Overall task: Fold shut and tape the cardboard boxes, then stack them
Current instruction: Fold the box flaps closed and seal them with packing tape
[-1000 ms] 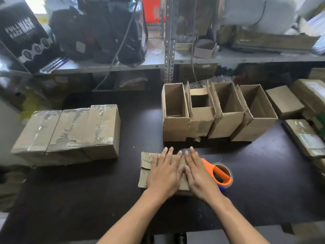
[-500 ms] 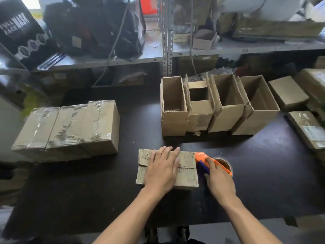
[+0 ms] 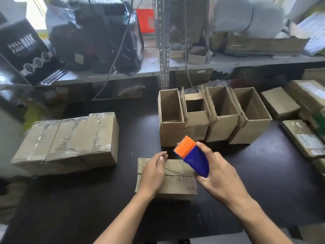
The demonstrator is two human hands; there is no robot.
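A small cardboard box (image 3: pixel 177 180) with its flaps folded shut lies on the black table (image 3: pixel 263 182) in front of me. My left hand (image 3: pixel 154 171) presses flat on the box's top, fingers relaxed. My right hand (image 3: pixel 216 175) grips an orange and blue tape dispenser (image 3: pixel 193 155), lifted above the box's right end. Several open empty boxes (image 3: pixel 214 117) stand in a row behind. A taped group of shut boxes (image 3: pixel 70 141) sits at the left.
A metal shelf (image 3: pixel 163 67) full of bags and cartons runs along the back. More shut cartons (image 3: pixel 304 138) lie at the right edge of the table. Bare black tabletop lies to the right of my right hand.
My right hand left the box top, took hold of the tape dispenser beside it and lifted it over the box. My left hand stayed on the box.
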